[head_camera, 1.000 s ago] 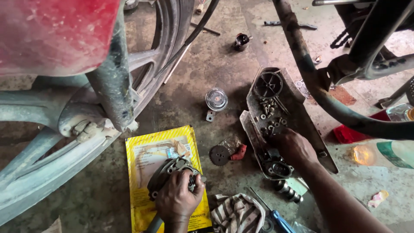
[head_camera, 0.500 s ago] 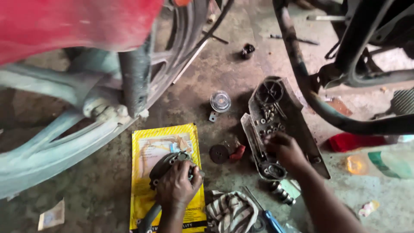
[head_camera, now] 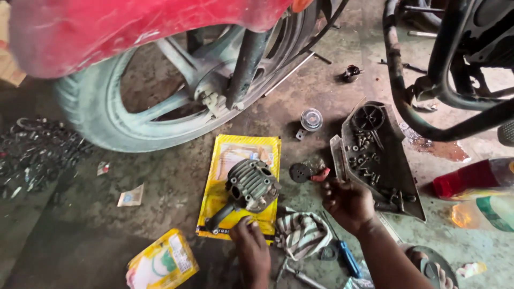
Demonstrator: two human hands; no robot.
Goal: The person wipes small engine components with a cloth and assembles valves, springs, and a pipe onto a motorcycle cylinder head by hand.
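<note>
left hand (head_camera: 250,243) fingertips resting on grey finned metal engine cylinder (head_camera: 251,184), on yellow plastic packet (head_camera: 227,155), mid floor | right hand (head_camera: 347,203) curled at near end of dark plastic tray of bolts (head_camera: 399,171), grip unclear | risk: knocked tray scatters bolts

Two hands show: the left hand (head_camera: 251,241) and the right hand (head_camera: 347,202). One finned engine cylinder (head_camera: 251,184) lies on one of two yellow packets (head_camera: 225,160) (head_camera: 162,263). One motorcycle wheel (head_camera: 160,101), one striped rag (head_camera: 302,233), one blue-handled screwdriver (head_camera: 348,258), and one dark cover holding many bolts (head_camera: 380,155).
</note>
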